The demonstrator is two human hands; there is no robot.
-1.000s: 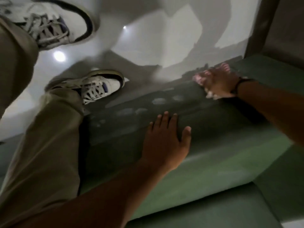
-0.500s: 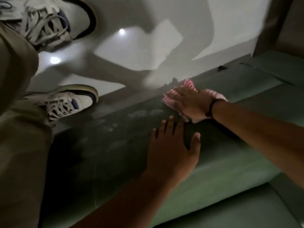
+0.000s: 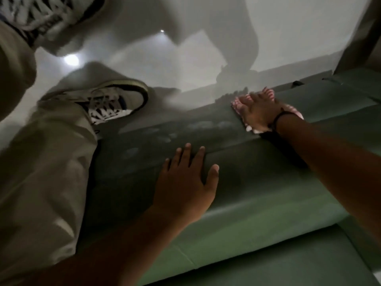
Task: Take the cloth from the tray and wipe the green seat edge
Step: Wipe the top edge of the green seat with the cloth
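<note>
The green seat (image 3: pixel 257 205) fills the lower right, and its front edge runs from the lower left up to the right. My right hand (image 3: pixel 258 111) presses a pink and white cloth (image 3: pixel 237 102) flat against that edge, fingers spread over it. Most of the cloth is hidden under the hand, with bits showing at the fingertips and by the wrist. A dark band circles that wrist. My left hand (image 3: pixel 185 182) lies flat on the seat nearer to me, fingers apart, holding nothing. No tray is in view.
My beige trouser leg (image 3: pixel 41 182) and a white laced shoe (image 3: pixel 111 102) stand on the pale glossy floor (image 3: pixel 288 34) left of the seat. A second shoe (image 3: pixel 39 15) is at the top left. Pale smears mark the seat's front face (image 3: pixel 165 137).
My right hand with the cloth slid left along the seat edge toward my left hand, then back out to the right. My left hand stayed flat in place.
</note>
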